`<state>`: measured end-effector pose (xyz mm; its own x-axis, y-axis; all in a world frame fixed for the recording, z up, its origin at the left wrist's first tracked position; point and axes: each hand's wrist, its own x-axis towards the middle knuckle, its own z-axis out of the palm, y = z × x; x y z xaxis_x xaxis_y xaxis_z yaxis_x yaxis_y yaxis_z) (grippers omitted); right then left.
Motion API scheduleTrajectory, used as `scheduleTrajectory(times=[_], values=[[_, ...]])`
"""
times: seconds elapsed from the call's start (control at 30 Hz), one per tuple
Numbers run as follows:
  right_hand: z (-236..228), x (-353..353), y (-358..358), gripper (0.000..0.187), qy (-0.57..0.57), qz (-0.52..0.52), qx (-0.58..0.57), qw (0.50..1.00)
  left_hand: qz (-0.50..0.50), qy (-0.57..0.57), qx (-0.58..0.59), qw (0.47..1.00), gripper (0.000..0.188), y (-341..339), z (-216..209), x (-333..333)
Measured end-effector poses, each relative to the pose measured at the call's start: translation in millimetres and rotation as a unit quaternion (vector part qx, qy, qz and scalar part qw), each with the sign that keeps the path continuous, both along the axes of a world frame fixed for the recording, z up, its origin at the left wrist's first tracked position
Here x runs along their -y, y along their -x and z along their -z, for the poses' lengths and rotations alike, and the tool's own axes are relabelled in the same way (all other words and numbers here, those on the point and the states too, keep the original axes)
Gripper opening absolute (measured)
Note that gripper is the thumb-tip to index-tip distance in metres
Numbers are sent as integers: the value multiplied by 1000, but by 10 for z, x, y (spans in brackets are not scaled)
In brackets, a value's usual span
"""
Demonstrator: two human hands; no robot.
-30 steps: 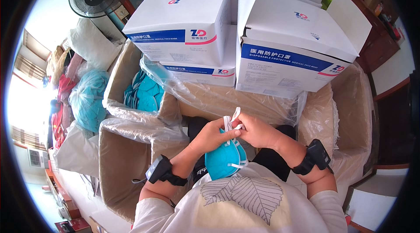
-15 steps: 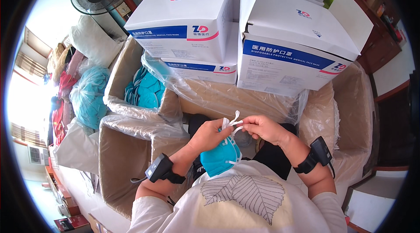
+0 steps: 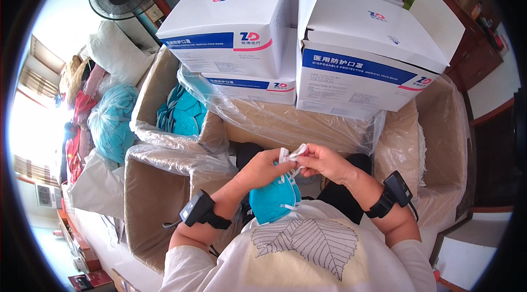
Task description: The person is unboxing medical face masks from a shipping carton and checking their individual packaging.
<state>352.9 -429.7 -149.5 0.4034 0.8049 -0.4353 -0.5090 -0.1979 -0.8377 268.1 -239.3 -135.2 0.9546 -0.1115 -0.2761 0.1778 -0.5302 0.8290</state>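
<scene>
Over my lap hangs a blue-green face mask [image 3: 270, 200] with white straps. My left hand [image 3: 267, 167] grips its upper end, fingers closed on the mask and the strap there. Close against it, my right hand [image 3: 325, 163] pinches a white strap [image 3: 297, 154] between thumb and fingers. The strap forms a small loop or knot between the two hands; how it is tied cannot be made out. Another bit of strap shows on the lower part of the mask. My fingers hide the mask's upper end.
Ahead stand white and blue mask boxes, one closed [image 3: 222, 17] and one with raised flaps [image 3: 368, 72]. A plastic-lined carton [image 3: 151, 91] at left holds several blue-green masks [image 3: 186, 113]. Nearer is another lined carton [image 3: 156, 182]; at right, a carton [image 3: 444, 144] with white straps along its edge.
My right hand has moved left, closer to my left hand. The strap's loose upper end no longer sticks up; the strap is bunched between my fingers.
</scene>
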Motion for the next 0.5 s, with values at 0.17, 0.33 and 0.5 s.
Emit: scheduleTrajectory(times=[0.17,0.33,0.5], values=[[29,-5,-27,17,-2,27,0,1000,-171,357,-131,909,28,3,114,30],[-2,-13,-25,15,-10,6,135,991,-94,454,-225,857,38,-15,30,158],[-143,5,22,19,33,-5,264,964,-54,423,-260,867,34,-18,99,157]])
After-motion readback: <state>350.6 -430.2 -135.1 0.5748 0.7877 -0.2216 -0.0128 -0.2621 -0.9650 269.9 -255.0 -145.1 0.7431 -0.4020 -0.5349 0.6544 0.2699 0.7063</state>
